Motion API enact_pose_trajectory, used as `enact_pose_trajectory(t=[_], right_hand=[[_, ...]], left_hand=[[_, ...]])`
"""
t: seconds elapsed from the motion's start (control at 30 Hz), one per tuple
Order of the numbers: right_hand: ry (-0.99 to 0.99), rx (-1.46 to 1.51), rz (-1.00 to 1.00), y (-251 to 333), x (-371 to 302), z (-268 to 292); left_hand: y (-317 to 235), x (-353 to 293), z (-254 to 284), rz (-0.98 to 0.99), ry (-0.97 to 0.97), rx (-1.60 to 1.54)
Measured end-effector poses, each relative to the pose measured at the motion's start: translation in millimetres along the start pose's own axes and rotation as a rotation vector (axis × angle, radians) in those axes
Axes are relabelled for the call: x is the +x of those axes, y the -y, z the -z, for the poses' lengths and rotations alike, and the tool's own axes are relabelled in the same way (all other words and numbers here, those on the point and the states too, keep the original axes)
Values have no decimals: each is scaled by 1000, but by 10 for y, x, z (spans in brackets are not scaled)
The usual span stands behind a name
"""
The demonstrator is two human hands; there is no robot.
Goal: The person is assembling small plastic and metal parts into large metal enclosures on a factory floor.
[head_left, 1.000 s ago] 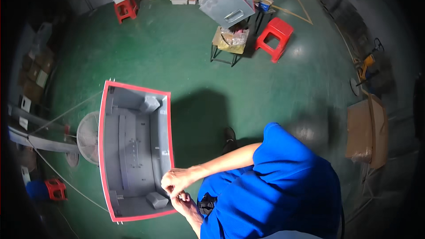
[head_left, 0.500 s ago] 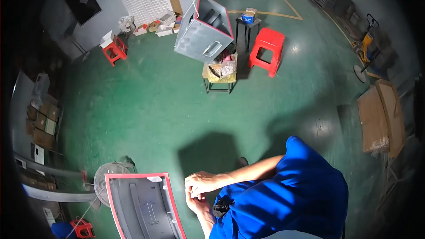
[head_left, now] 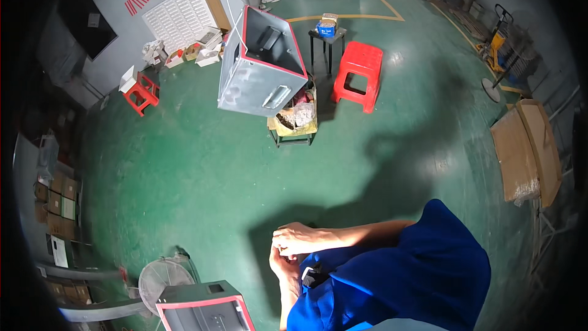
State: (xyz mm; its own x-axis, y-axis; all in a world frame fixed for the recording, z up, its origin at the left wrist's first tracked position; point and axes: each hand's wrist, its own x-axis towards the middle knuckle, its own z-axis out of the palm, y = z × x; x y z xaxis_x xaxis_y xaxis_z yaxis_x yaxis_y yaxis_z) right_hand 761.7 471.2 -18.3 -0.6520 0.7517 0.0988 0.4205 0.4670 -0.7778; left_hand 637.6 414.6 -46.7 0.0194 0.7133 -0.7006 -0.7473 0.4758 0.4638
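Observation:
My right hand [head_left: 295, 239] and my left hand [head_left: 283, 265] are closed together in front of my blue clothing. Their fingers meet, and whatever lies between them, if anything, is hidden. Below and left of them, apart from both, is a grey metal housing [head_left: 199, 292] with a red-edged opening, cut off by the lower edge of the view. Farther ahead, a similar grey housing [head_left: 257, 95] with red edging and an oblong slot is tilted, with a white cord running up from it.
Behind the far housing, a small stand [head_left: 293, 141] carries bagged items. Beside it are a red stool [head_left: 361, 64] and a dark small table [head_left: 331, 38] with a blue box. A fan [head_left: 160, 279] stands at lower left. Cardboard [head_left: 517, 153] leans at right; a yellow pallet jack [head_left: 495, 49] is beyond.
The near housing has turned and sits lower in view, showing its grey end and less of its inside. The far housing appears lower and farther left as the view shifts. My hands stay together.

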Motion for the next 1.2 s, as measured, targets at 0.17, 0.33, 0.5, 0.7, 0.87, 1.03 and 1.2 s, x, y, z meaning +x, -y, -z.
enact_pose_trajectory(t=[0.17, 0.33, 0.5, 0.7, 0.87, 1.03, 1.2], right_hand=[[-102, 109, -196, -332, 381, 561], [-230, -157, -123, -598, 880, 1095], [-354, 49, -251, -761, 1142, 1542], [-460, 113, -272, -1263, 1282, 1891], [-688, -69, -98, -1754, 1570, 2711], [-769, -336, 150, -2218, 2089, 3468], [-622, -583, 357, -2521, 2459, 3696]], left_hand=[[-291, 695, -580, 33, 168, 53], [-701, 1169, -1165, 67, 203, 199], [-973, 1634, -1589, 160, 257, 206], [-909, 2200, -1845, 262, 398, 191], [-970, 2561, -2357, 261, 384, 158], [-978, 2769, -2806, 141, 378, 36], [-1128, 3014, -3098, 16, 307, -6]])
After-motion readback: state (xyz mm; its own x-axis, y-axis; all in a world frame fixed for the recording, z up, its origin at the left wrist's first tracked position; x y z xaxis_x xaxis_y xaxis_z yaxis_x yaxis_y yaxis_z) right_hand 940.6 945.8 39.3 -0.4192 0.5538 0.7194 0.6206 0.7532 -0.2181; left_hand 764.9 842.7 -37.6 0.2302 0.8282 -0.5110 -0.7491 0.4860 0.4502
